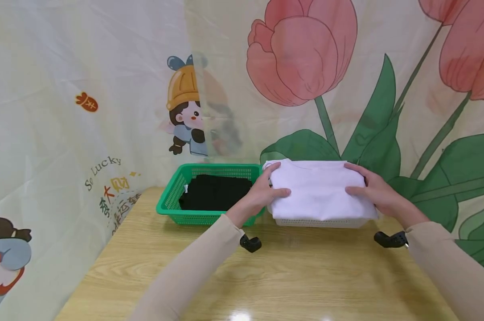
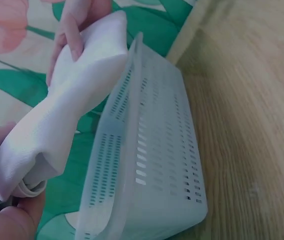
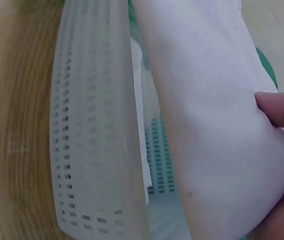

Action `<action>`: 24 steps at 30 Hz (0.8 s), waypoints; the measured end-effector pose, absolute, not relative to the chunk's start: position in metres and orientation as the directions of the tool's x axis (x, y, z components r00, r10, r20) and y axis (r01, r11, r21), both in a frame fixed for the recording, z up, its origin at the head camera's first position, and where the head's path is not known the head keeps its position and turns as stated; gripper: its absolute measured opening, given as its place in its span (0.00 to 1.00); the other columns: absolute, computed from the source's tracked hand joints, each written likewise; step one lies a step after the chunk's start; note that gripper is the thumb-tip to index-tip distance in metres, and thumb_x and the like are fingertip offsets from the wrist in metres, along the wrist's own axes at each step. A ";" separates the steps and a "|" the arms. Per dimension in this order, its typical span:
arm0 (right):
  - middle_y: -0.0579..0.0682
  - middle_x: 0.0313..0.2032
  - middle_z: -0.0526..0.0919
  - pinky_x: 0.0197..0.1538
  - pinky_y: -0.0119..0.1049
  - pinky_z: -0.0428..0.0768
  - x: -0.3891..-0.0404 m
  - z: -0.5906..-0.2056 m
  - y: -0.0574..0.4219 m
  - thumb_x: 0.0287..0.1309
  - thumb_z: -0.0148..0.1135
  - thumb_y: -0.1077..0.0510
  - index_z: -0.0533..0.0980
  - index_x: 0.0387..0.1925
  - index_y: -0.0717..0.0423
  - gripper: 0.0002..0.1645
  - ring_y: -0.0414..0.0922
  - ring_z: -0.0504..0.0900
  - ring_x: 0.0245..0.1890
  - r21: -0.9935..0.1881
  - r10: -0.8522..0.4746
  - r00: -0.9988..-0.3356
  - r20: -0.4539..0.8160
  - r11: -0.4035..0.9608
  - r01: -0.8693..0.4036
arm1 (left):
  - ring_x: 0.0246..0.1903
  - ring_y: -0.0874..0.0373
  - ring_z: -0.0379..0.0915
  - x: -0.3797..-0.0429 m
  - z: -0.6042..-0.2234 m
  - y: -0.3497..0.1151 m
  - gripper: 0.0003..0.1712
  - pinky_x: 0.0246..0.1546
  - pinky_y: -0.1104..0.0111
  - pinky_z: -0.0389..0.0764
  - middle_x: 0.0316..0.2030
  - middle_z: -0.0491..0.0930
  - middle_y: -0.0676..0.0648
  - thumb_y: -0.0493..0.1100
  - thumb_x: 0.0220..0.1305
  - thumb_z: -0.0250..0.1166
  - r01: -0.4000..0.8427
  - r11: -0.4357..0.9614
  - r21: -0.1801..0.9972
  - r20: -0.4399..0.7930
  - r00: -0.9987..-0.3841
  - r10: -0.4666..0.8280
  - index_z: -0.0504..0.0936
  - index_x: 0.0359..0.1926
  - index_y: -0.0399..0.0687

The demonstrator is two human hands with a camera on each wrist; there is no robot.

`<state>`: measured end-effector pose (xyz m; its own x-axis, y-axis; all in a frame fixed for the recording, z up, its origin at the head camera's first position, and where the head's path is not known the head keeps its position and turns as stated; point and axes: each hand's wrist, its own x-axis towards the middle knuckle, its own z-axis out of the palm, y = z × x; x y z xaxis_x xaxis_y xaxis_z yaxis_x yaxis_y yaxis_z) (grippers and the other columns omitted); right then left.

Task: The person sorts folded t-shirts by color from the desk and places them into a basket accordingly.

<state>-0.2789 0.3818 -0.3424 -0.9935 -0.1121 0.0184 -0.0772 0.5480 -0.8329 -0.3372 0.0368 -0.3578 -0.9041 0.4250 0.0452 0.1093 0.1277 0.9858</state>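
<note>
A folded white shirt (image 1: pixel 318 191), its neckline edge showing at the back, is held over the white basket (image 1: pixel 322 223). My left hand (image 1: pixel 266 189) grips its left end, thumb on top. On the opposite end, my right hand (image 1: pixel 374 191) pinches the cloth the same way. From the left wrist view, the folded shirt (image 2: pixel 77 95) is above the basket's rim, apart from the perforated wall (image 2: pixel 157 135). Part of the basket's inside shows in the right wrist view, with something white (image 3: pixel 138 100) along the near wall; what it is I cannot tell.
A green basket (image 1: pixel 210 217) stands just left of the white one, with folded black cloth (image 1: pixel 215 191) in it. Both are on a wood-grain table (image 1: pixel 306 276), close to a printed curtain (image 1: pixel 234 89) with tulips. Black wrist devices (image 1: pixel 251 244) sit below the hands.
</note>
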 end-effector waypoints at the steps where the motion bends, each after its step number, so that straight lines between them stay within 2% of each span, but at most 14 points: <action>1: 0.69 0.83 0.42 0.67 0.72 0.67 -0.283 -0.342 0.384 0.77 0.62 0.55 0.42 0.87 0.44 0.52 0.71 0.56 0.73 -0.826 -0.105 -0.994 0.017 0.558 -0.073 | 0.67 0.47 0.71 -0.343 -0.359 0.042 0.53 0.65 0.51 0.78 0.79 0.60 0.46 0.39 0.64 0.78 0.122 0.141 0.982 0.054 -0.909 0.413 0.61 0.82 0.72; 4: 0.70 0.83 0.41 0.69 0.76 0.64 -0.294 -0.342 0.390 0.77 0.62 0.54 0.40 0.87 0.45 0.52 0.72 0.56 0.74 -0.813 -0.084 -0.996 0.007 0.580 -0.055 | 0.73 0.47 0.63 -0.357 -0.362 0.057 0.52 0.72 0.49 0.70 0.81 0.59 0.47 0.40 0.64 0.79 0.154 0.194 0.969 0.072 -0.924 0.375 0.62 0.82 0.70; 7: 0.70 0.83 0.41 0.70 0.77 0.60 -0.304 -0.344 0.396 0.77 0.62 0.56 0.40 0.87 0.45 0.53 0.72 0.54 0.75 -0.813 -0.072 -0.997 0.000 0.580 -0.041 | 0.75 0.47 0.61 -0.369 -0.367 0.068 0.51 0.75 0.48 0.66 0.81 0.60 0.47 0.39 0.65 0.78 0.167 0.229 0.959 0.079 -0.934 0.349 0.62 0.82 0.68; 15: 0.69 0.83 0.39 0.71 0.79 0.55 -0.327 -0.363 0.406 0.76 0.63 0.58 0.42 0.87 0.45 0.52 0.72 0.50 0.77 -0.822 -0.024 -1.000 -0.011 0.570 -0.004 | 0.74 0.47 0.62 -0.388 -0.380 0.086 0.50 0.74 0.48 0.67 0.79 0.63 0.46 0.35 0.65 0.76 0.182 0.289 0.940 0.087 -0.946 0.311 0.62 0.82 0.64; 20: 0.69 0.83 0.40 0.74 0.76 0.53 -0.336 -0.378 0.405 0.75 0.63 0.61 0.43 0.87 0.48 0.52 0.72 0.48 0.79 -0.827 0.007 -1.000 0.003 0.562 0.001 | 0.75 0.50 0.62 -0.401 -0.392 0.099 0.52 0.75 0.52 0.67 0.79 0.64 0.47 0.31 0.64 0.76 0.137 0.309 0.941 0.044 -0.956 0.289 0.62 0.82 0.62; 24: 0.71 0.83 0.40 0.75 0.75 0.52 -0.338 -0.386 0.403 0.75 0.62 0.63 0.44 0.86 0.51 0.51 0.73 0.46 0.79 -0.824 0.020 -1.000 0.010 0.566 0.003 | 0.74 0.48 0.63 -0.402 -0.399 0.103 0.51 0.74 0.49 0.68 0.78 0.64 0.46 0.31 0.64 0.75 0.118 0.321 0.940 0.029 -0.963 0.269 0.62 0.82 0.62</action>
